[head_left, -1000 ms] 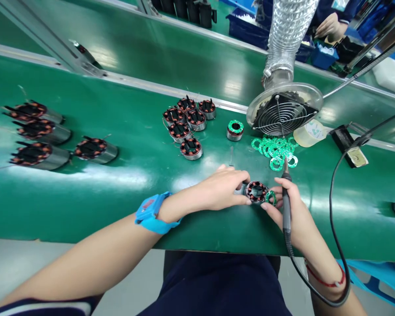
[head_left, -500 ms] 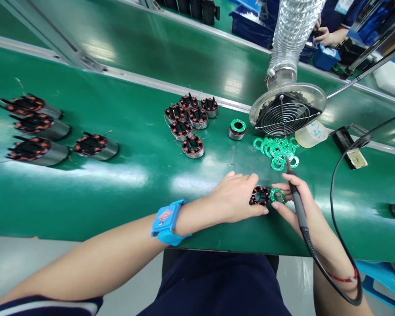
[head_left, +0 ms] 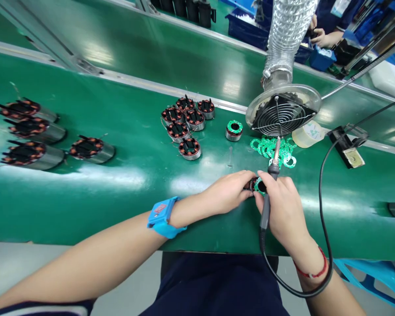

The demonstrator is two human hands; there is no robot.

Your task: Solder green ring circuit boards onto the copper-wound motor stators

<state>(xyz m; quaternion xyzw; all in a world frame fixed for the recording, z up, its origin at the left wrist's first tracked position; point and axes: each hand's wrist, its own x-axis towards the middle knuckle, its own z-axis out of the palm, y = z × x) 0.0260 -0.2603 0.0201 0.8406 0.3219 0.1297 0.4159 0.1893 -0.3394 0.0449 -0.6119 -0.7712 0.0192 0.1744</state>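
Together, hands [head_left: 226,192] hold stator [head_left: 252,184] and ring [head_left: 256,187], wristband label [head_left: 160,209] illegible

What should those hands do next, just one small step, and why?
Probably press the green ring flat onto the copper-wound part: the left hand grips that part, the right hand , also carrying the soldering iron, has the ring against its end, and whether it sits fully is hidden. The standing part beyond wears such a ring flat on top.
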